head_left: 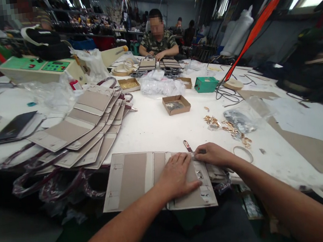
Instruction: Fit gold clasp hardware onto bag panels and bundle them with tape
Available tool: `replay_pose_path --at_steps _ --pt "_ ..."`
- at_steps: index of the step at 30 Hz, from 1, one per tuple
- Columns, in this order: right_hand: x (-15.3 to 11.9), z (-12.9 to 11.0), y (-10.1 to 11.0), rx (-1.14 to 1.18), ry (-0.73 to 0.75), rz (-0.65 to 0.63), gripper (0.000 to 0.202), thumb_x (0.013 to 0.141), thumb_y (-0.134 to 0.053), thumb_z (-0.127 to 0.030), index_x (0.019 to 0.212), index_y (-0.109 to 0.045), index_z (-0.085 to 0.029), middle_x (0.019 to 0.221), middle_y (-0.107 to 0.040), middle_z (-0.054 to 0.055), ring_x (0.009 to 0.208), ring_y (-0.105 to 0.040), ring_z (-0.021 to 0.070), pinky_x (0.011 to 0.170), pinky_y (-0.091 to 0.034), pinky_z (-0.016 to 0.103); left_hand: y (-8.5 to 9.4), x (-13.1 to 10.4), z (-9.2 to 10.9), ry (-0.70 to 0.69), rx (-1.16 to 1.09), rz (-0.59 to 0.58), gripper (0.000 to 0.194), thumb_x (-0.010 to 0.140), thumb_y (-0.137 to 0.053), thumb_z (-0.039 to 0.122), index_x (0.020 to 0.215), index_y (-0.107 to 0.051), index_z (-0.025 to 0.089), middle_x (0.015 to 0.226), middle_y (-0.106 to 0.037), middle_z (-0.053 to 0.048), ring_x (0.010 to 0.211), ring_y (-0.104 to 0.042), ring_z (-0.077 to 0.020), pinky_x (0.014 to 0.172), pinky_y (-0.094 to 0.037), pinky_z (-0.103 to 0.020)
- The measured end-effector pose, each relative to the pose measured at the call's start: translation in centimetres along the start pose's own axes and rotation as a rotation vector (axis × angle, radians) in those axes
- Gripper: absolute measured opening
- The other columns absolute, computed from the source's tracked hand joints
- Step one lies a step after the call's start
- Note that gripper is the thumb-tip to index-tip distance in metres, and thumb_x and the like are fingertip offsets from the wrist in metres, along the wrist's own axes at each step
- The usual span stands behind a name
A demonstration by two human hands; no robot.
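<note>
From the head camera, the left hand lies flat, fingers spread, palm pressed on a beige bag panel at the near edge of the white table; it grips nothing, and its weight appears to pin the panel so that it cannot slide. The right hand comes in from the right with thumb and fingers pinched together at the panel's far right corner; something small may sit between the fingertips, but the picture does not show what. The panel is a flat, stiff-looking sheet with a matte, board-like face, lighter bands running across it, and small metal fittings set in a row along its right strip. Just beyond the fingers a short tool with a dark red handle lies within reach. To the left, a fanned stack of like panels overlaps, with glossy maroon handles hanging off the near edge. To the far right of the hands, loose gold-coloured hardware lies scattered beside a crumpled clear plastic bag. Mid-table stands an open cardboard tray of small parts, and farther off a green box. At the far end a seated person works on similar panels.
</note>
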State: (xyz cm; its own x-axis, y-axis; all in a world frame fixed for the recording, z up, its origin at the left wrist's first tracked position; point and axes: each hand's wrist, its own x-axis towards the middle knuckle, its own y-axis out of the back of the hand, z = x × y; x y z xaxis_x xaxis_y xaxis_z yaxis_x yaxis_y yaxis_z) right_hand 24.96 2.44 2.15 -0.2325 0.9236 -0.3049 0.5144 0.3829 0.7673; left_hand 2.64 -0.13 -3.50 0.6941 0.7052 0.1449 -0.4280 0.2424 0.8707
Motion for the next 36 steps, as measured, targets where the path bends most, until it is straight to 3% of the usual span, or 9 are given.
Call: replay_pose_path --at_steps 14,20,27,34,36 --pt "0.3 -0.8 -0.6 -0.197 -0.082 0.041 0.018 0.086 -0.061 -0.024 0.084 -0.077 -0.018 0.083 -0.078 0.006 0.079 -0.067 0.0195 0.069 -0.040 0.027 0.3 0.1 0.2 -0.010 -0.010 0.006 0.086 0.082 -0.067 0.069 0.147 -0.046 0.018 0.148 -0.051 -0.015 0.138 -0.044 -0.0350 0.123 -0.033 -0.050" --pt "0.1 -0.4 -1.6 -0.245 -0.134 0.167 0.015 0.086 -0.066 -0.031 0.087 -0.076 -0.020 0.085 -0.077 0.005 0.080 -0.066 0.0197 0.068 -0.037 0.028 0.3 0.2 0.1 -0.007 -0.026 0.003 0.084 0.082 -0.067 0.069 0.148 -0.046 0.020 0.150 -0.051 -0.014 0.139 -0.044 -0.0355 0.123 -0.033 -0.051" --pt "0.0 -0.3 -2.0 -0.252 -0.177 0.184 0.014 0.086 -0.066 -0.032 0.084 -0.076 -0.022 0.087 -0.076 0.005 0.083 -0.065 0.0196 0.069 -0.036 0.028 0.5 0.4 0.3 -0.019 -0.024 0.009 0.084 0.081 -0.071 0.065 0.146 -0.049 0.017 0.148 -0.052 -0.015 0.136 -0.046 -0.0348 0.122 -0.034 -0.050" --pt "-0.6 0.6 -2.7 -0.193 -0.157 0.266 0.011 0.086 -0.069 -0.033 0.091 -0.072 -0.024 0.092 -0.075 0.002 0.084 -0.064 0.0186 0.070 -0.037 0.027 1.1 2.0 -0.6 0.030 0.005 0.090 0.045 0.094 -0.061 0.042 0.131 -0.063 0.017 0.136 -0.063 -0.013 0.128 -0.053 -0.0290 0.114 -0.041 -0.043" --pt "-0.6 0.7 -2.7 -0.180 -0.154 0.258 0.010 0.086 -0.068 -0.033 0.088 -0.072 -0.024 0.090 -0.075 0.002 0.083 -0.063 0.0187 0.070 -0.037 0.027 1.7 3.2 -0.9 0.111 0.044 0.030 0.039 0.096 -0.056 0.041 0.125 -0.067 0.018 0.130 -0.066 -0.013 0.125 -0.055 -0.0292 0.112 -0.042 -0.043"
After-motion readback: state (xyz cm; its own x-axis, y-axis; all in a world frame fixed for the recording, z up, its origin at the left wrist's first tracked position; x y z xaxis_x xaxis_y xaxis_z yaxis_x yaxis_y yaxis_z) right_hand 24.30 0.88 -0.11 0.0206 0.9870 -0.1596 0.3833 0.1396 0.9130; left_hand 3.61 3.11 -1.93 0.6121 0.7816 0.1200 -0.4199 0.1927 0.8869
